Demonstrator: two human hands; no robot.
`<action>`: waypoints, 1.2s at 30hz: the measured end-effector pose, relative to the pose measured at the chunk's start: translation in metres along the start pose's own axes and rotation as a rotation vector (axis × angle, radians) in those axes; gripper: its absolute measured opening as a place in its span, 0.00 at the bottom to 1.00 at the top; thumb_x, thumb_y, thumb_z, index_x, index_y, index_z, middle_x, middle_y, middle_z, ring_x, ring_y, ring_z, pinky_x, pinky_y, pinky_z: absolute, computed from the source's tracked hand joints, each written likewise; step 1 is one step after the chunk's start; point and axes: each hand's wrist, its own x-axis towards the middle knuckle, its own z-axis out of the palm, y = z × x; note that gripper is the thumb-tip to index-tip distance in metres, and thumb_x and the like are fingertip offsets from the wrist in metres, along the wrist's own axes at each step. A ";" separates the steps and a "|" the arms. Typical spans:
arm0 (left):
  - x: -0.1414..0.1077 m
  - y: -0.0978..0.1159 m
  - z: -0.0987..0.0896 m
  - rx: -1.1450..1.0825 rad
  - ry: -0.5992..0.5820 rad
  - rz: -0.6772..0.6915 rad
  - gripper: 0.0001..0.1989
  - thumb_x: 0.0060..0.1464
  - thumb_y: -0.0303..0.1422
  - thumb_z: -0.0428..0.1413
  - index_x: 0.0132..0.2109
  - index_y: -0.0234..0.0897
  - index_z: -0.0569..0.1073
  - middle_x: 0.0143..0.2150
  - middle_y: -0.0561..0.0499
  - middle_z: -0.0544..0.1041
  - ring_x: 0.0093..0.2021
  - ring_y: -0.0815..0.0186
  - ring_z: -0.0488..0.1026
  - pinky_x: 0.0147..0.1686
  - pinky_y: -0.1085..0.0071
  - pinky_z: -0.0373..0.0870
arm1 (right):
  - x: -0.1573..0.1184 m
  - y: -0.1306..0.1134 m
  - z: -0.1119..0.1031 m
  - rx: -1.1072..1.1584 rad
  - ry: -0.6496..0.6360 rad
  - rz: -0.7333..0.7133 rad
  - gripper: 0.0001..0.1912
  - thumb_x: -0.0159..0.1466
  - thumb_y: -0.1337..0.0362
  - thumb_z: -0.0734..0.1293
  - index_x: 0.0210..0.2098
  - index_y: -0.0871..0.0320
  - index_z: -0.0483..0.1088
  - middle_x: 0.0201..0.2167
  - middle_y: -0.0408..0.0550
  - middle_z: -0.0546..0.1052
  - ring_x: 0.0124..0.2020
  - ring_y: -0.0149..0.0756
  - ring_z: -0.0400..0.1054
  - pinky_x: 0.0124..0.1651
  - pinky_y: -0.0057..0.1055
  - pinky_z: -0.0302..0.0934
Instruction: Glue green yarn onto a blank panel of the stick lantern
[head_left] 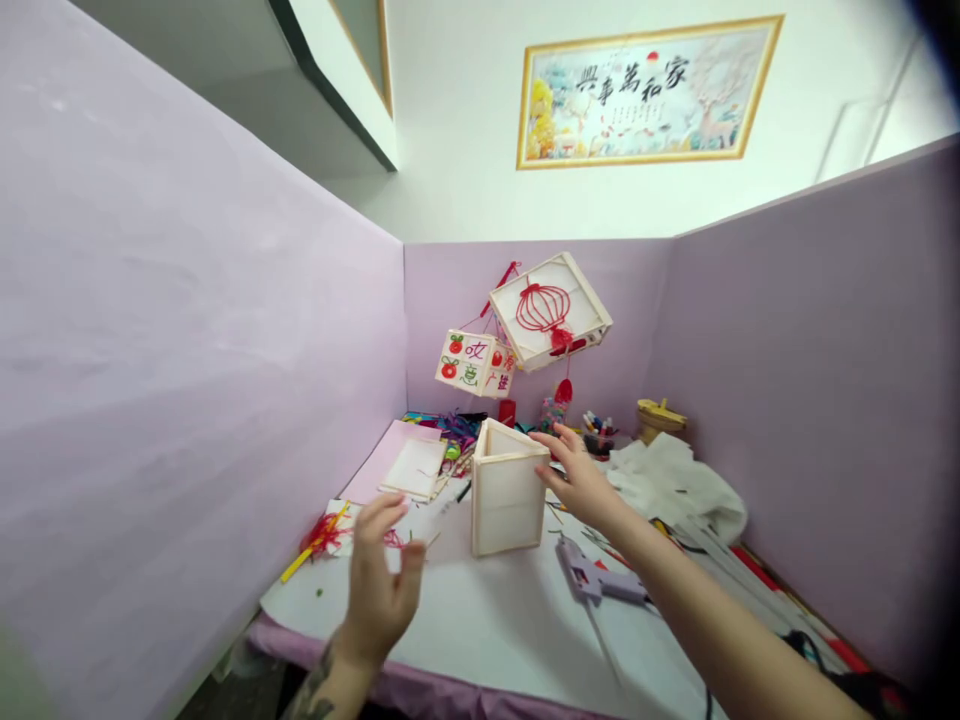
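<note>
A three-sided lantern frame [508, 505] of light wooden sticks with white panels stands upright on the white-topped table [480, 610]; its top is uncovered. My right hand [576, 475] reaches to its upper right corner, fingers apart, the fingertips at or touching the edge. Left of the frame, my left hand [382, 575] is raised over the table with thumb and fingers spread, holding nothing. A lilac glue gun [600, 578] lies below my right forearm, with a glue stick poking from it.
Finished lanterns [551, 312] hang at the back. A flat white panel [415, 468] and red fibres [324, 535] lie left. White cloth [675, 485], a yellow-lidded tub [661, 420] and pens [598, 430] are right. Purple partitions [810, 350] enclose the table.
</note>
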 end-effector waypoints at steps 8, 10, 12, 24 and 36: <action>-0.056 -0.045 0.018 0.076 -0.169 -0.064 0.14 0.60 0.37 0.50 0.47 0.37 0.74 0.46 0.40 0.77 0.50 0.53 0.74 0.51 0.54 0.72 | 0.010 0.009 0.033 0.061 0.051 -0.029 0.15 0.64 0.57 0.60 0.43 0.55 0.74 0.54 0.56 0.72 0.56 0.46 0.67 0.56 0.48 0.62; -0.054 -0.043 0.015 0.014 -0.224 -0.134 0.13 0.59 0.37 0.50 0.43 0.37 0.76 0.43 0.41 0.78 0.48 0.54 0.75 0.49 0.55 0.73 | 0.007 0.003 0.039 0.082 0.065 -0.043 0.15 0.65 0.57 0.59 0.42 0.55 0.73 0.49 0.55 0.75 0.53 0.45 0.69 0.55 0.47 0.62; -0.048 -0.039 0.013 -0.055 -0.269 -0.243 0.12 0.58 0.37 0.50 0.39 0.38 0.76 0.40 0.42 0.78 0.44 0.55 0.76 0.46 0.57 0.73 | 0.006 -0.002 0.044 0.104 0.078 -0.057 0.15 0.66 0.56 0.58 0.41 0.56 0.73 0.46 0.54 0.76 0.51 0.44 0.69 0.55 0.46 0.63; -0.041 -0.047 0.008 -0.147 -0.186 -0.491 0.20 0.57 0.47 0.49 0.37 0.37 0.75 0.35 0.45 0.78 0.36 0.58 0.76 0.36 0.64 0.73 | -0.051 -0.011 0.024 0.295 0.195 0.093 0.29 0.67 0.51 0.59 0.65 0.53 0.53 0.63 0.60 0.63 0.59 0.47 0.65 0.52 0.45 0.67; -0.042 0.013 0.056 -0.183 -0.359 -0.348 0.16 0.55 0.44 0.52 0.39 0.37 0.74 0.37 0.43 0.78 0.37 0.57 0.75 0.34 0.64 0.71 | -0.235 0.013 -0.057 0.234 0.036 0.421 0.23 0.67 0.46 0.55 0.28 0.53 0.69 0.16 0.43 0.70 0.18 0.35 0.65 0.22 0.30 0.61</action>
